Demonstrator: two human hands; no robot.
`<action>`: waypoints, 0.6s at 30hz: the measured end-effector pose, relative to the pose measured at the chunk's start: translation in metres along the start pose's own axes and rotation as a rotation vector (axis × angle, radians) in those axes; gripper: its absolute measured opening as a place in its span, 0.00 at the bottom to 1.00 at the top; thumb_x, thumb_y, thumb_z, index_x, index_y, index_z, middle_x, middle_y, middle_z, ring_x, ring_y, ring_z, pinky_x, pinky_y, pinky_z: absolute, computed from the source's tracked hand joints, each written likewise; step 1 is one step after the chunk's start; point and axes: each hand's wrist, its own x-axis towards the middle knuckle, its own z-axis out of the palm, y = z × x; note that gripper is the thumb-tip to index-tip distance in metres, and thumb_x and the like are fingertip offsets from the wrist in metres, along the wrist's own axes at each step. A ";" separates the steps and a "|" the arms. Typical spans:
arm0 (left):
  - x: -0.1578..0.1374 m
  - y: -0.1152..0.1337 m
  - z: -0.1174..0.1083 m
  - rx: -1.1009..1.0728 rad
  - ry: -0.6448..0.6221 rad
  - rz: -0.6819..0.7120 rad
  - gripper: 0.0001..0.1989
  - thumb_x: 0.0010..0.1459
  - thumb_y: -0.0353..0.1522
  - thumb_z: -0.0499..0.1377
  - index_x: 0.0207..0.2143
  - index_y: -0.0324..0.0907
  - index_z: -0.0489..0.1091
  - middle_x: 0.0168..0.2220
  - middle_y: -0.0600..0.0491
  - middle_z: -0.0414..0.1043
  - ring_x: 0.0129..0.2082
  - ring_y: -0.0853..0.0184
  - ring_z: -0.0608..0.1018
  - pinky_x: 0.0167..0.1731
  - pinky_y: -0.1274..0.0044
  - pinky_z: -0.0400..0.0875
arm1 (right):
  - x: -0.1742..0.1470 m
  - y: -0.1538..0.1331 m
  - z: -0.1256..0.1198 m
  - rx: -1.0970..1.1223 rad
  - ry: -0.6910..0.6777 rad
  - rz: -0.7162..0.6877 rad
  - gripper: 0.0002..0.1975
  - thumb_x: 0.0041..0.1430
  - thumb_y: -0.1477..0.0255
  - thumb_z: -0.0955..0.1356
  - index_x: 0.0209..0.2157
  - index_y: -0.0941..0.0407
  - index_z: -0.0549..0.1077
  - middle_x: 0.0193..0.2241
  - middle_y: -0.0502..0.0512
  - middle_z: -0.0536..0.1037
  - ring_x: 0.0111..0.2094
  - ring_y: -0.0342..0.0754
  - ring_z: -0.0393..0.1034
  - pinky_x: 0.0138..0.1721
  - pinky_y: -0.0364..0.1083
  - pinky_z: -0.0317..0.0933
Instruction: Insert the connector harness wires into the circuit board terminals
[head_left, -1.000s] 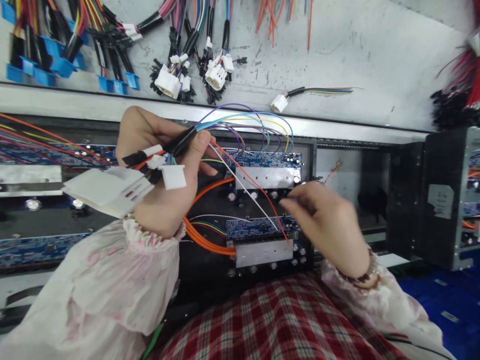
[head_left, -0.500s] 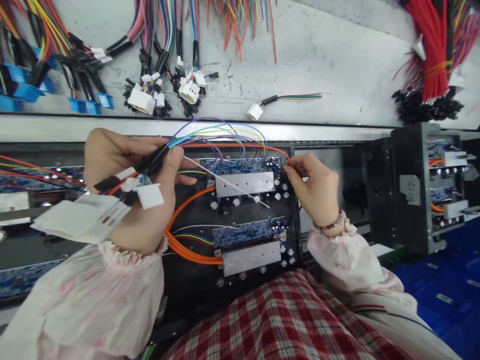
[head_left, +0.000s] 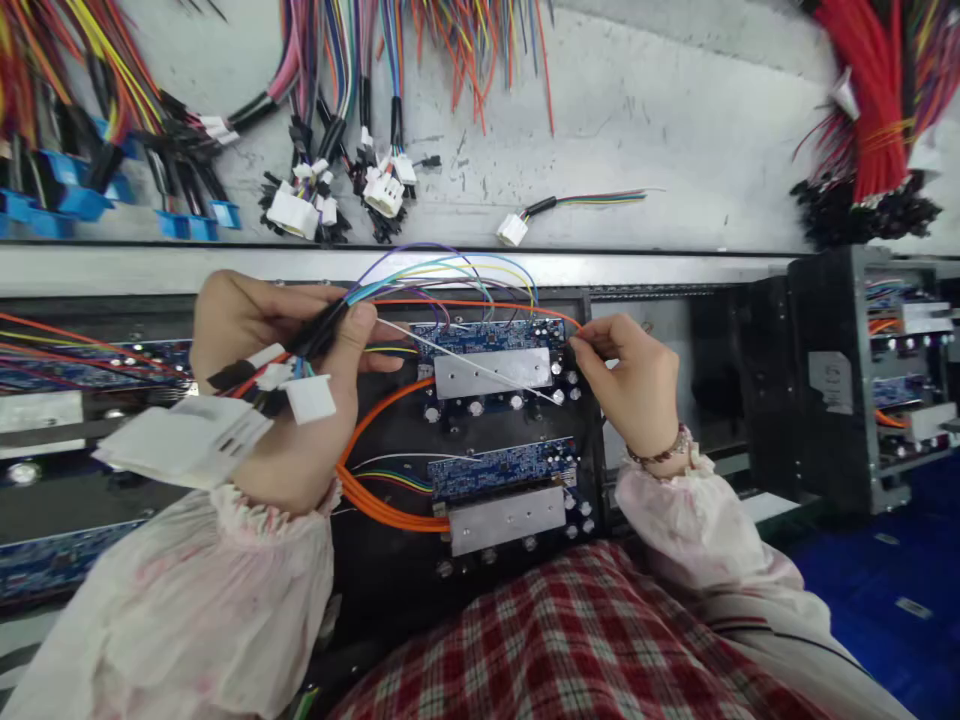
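Observation:
My left hand (head_left: pixel 292 390) grips a wiring harness (head_left: pixel 322 335) by its black-taped part, with white connectors (head_left: pixel 311 398) hanging over the palm. Thin coloured wires arch from the harness to the top edge of the upper blue circuit board (head_left: pixel 495 340). A loose white wire (head_left: pixel 465 360) slants across that board's metal heatsink (head_left: pixel 491 373). At the board's right end my right hand (head_left: pixel 626 380) pinches the end of an orange-red wire (head_left: pixel 517 305); the fingertips hide its tip. Below lies a second blue board (head_left: pixel 502 468) with its own heatsink and thick orange cables (head_left: pixel 390 510).
Along the back metal shelf (head_left: pixel 675 120) lie bundled harnesses with blue plugs (head_left: pixel 86 200) and white plugs (head_left: pixel 292 210), one short harness (head_left: pixel 517 228), and red wires (head_left: pixel 874 120). A black metal case (head_left: pixel 832 380) stands at right. More boards (head_left: pixel 67 555) sit at left.
The whole scene has shifted slightly right and down in view. My left hand with the harness has moved a little right, closer to my right hand, which keeps its pinch on the orange-red wire.

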 end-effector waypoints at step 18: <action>-0.005 -0.008 0.002 -0.043 -0.011 0.058 0.12 0.58 0.33 0.65 0.35 0.42 0.62 0.34 0.54 0.75 0.29 0.64 0.82 0.21 0.75 0.80 | 0.019 -0.061 0.008 0.069 0.003 -0.245 0.03 0.62 0.77 0.66 0.37 0.56 0.71 0.32 0.49 0.78 0.34 0.42 0.74 0.35 0.42 0.63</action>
